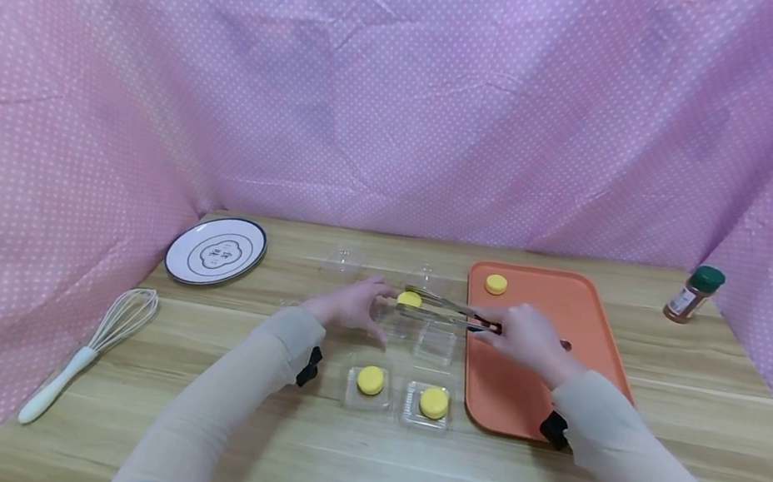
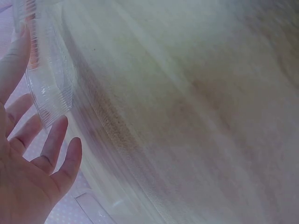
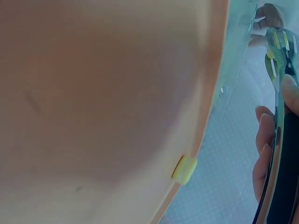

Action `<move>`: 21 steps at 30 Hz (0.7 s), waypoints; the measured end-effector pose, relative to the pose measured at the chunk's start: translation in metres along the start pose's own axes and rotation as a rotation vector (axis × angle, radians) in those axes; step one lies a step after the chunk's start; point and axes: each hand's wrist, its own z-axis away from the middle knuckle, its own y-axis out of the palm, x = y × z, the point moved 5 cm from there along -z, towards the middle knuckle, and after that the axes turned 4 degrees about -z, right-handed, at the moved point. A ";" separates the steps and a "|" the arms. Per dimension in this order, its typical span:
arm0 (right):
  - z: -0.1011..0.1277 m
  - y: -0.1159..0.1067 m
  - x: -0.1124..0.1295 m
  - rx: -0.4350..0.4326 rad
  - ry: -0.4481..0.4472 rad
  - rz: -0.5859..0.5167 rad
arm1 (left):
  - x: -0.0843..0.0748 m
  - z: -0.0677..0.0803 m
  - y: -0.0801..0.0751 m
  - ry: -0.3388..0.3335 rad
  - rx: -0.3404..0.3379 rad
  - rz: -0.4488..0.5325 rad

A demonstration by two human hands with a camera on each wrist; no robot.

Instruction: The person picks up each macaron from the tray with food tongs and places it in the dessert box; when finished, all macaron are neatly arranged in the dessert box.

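On the wooden table, from left: a whisk [image 1: 100, 343] and plate [image 1: 215, 250] lie aside. The left hand [image 1: 353, 306], fingers relaxed, steadies a clear box [image 1: 398, 323]. The right hand [image 1: 521, 336] squeezes tongs [image 1: 442, 310] clamping a yellow cake [image 1: 409, 299] above that box, beside the orange tray [image 1: 563, 370].
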 end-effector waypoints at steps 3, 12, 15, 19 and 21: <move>-0.005 0.003 0.005 0.000 -0.014 0.010 | 0.001 0.000 0.000 -0.019 0.002 -0.005; -0.015 0.015 0.013 0.071 -0.001 0.038 | 0.004 0.001 0.000 -0.029 -0.018 -0.003; -0.016 0.019 0.013 0.085 0.011 0.048 | 0.003 0.001 -0.001 -0.022 -0.021 -0.020; -0.017 0.023 0.012 0.091 0.024 0.048 | 0.001 0.000 -0.001 -0.023 -0.019 -0.026; -0.017 0.023 0.013 0.089 0.020 0.049 | 0.001 0.000 -0.001 -0.026 -0.021 -0.026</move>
